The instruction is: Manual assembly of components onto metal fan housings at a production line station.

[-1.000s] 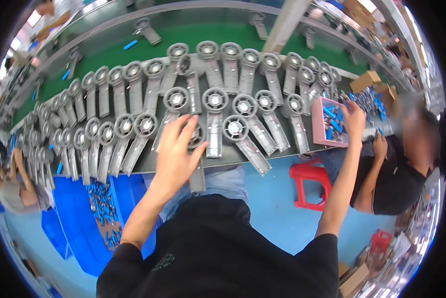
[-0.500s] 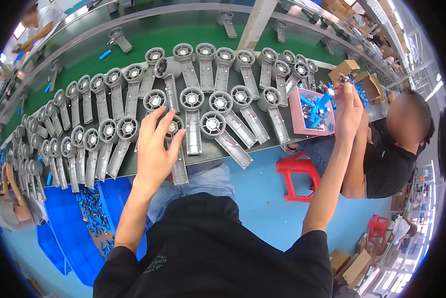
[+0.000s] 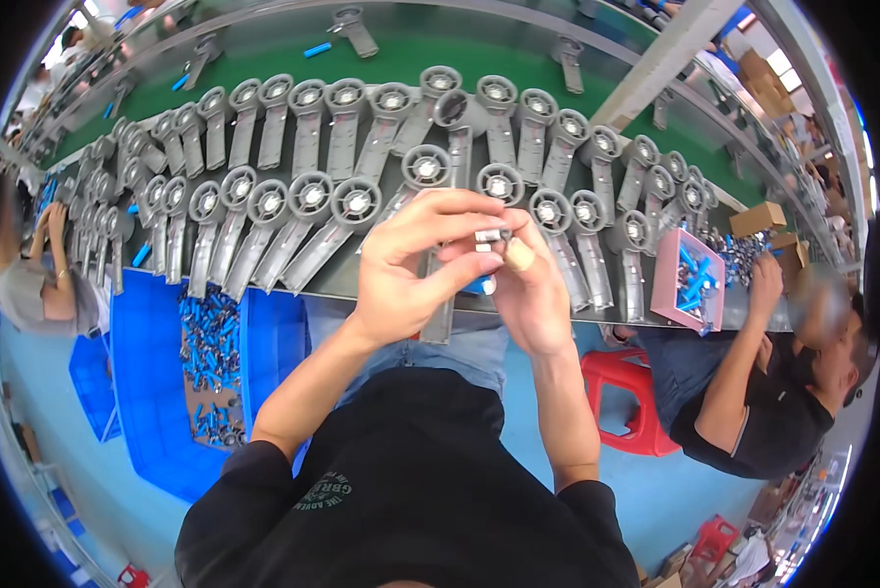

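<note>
My left hand (image 3: 410,260) and my right hand (image 3: 533,284) meet over the near edge of the bench, fingers closed together on a blue cylindrical battery (image 3: 480,285) with a small silver part (image 3: 492,236) at its upper end. Fingers hide most of the battery. A pale yellowish cover sits on a right-hand digit. Just beyond and partly beneath my hands lie grey handheld fan shells (image 3: 426,169), each with a round fan head and an open trough-like handle.
Rows of grey fan shells (image 3: 309,196) cover the bench to both sides. A pink box (image 3: 667,284) of blue batteries stands right, near a seated person (image 3: 754,402) and a red stool (image 3: 597,392). Blue bins (image 3: 150,392) stand lower left. A green conveyor (image 3: 401,59) runs behind.
My right hand has come from beside the pink box to the middle, bringing the blue battery. My left hand has left the fan shells and joined it. The view has shifted rightward.
</note>
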Tool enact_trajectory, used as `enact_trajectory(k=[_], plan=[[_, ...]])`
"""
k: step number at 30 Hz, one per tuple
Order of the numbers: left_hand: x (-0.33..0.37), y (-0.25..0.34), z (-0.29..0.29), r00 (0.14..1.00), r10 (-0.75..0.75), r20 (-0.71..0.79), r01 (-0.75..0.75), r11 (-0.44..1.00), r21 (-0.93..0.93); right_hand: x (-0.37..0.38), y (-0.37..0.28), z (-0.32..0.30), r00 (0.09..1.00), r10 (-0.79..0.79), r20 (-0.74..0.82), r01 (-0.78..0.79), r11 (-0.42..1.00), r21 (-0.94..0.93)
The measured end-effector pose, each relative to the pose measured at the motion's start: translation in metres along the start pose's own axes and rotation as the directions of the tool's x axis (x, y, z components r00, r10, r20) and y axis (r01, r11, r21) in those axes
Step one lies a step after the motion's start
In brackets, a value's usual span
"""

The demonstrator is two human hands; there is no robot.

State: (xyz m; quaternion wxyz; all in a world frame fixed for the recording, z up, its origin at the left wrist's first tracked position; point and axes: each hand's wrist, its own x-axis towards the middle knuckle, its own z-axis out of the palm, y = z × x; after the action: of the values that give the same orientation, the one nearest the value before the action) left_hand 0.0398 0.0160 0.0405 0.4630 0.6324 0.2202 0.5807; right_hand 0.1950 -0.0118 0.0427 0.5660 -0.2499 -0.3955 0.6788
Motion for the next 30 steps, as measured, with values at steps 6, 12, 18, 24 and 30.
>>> enact_trajectory(k=[6, 12, 18, 24, 30], plan=[[-0.021, 0.011, -0.04, 0.986, -0.098, -0.132, 0.066, 0.971, -0.228, -0.008, 0.002, -0.014, 0.998, -0.037, -0.04, 0.008, 0.822, -0.569], [-0.038, 0.021, -0.044, 0.934, -0.356, 0.016, 0.304, 0.82, 0.485, -0.03, 0.004, -0.021, 0.983, -0.017, -0.185, -0.141, 0.579, -0.803], [-0.069, -0.004, -0.009, 0.956, -0.291, 0.031, 0.171, 0.641, 0.748, -0.026, 0.021, -0.013, 0.98, -0.035, -0.197, -0.137, 0.597, -0.79], [-0.074, -0.014, -0.005, 0.972, -0.233, 0.034, 0.101, 0.542, 0.834, -0.013, 0.024, -0.011, 0.996, -0.053, -0.075, -0.031, 0.573, -0.819], [-0.067, -0.012, -0.017, 0.996, -0.092, -0.021, 0.066, 0.518, 0.853, -0.003, 0.041, -0.022, 0.968, -0.092, 0.235, 0.251, 0.285, -0.925]])
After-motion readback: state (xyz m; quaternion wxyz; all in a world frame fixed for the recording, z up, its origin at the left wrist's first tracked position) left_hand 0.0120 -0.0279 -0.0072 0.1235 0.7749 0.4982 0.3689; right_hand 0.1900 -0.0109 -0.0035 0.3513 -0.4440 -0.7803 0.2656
